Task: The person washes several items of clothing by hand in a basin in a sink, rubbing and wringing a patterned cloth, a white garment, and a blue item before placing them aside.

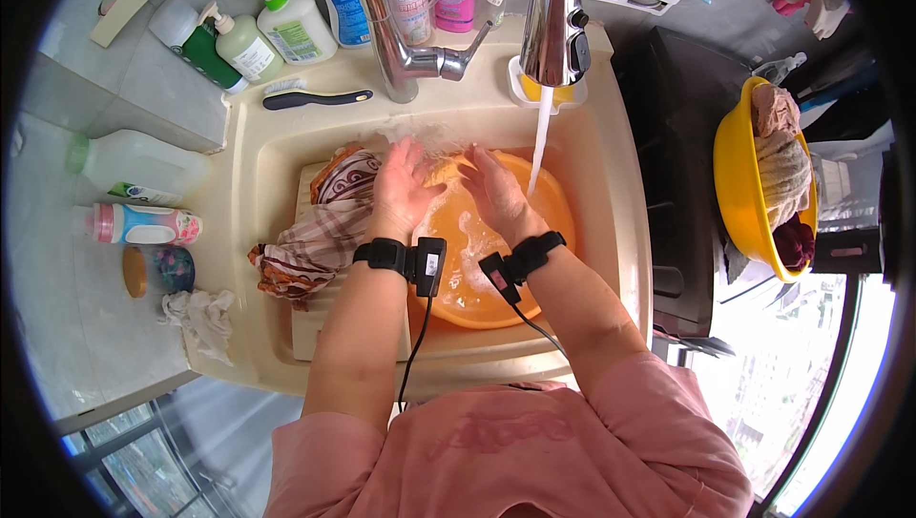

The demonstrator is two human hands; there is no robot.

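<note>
Both my hands hover over an orange plastic basin [555, 246] of sudsy water in the cream sink [247, 182]. My left hand [405, 185] is empty, fingers spread, above the basin's left edge, close to a plaid cloth with a patterned border [315, 239]. That cloth lies crumpled on a ridged washboard [351, 335]. My right hand [495, 185] is also empty, its fingers apart, over the middle of the water. Just right of it, water runs from the chrome pull-down faucet [549, 38] into the basin.
Along the sink's back ledge are a scrub brush [318, 98], several bottles, a lever tap [429, 60] and a soap dish [515, 85]. Bottles and a crumpled white cloth [204, 321] are at the left. A yellow basin [733, 182] with clothes sits at the right.
</note>
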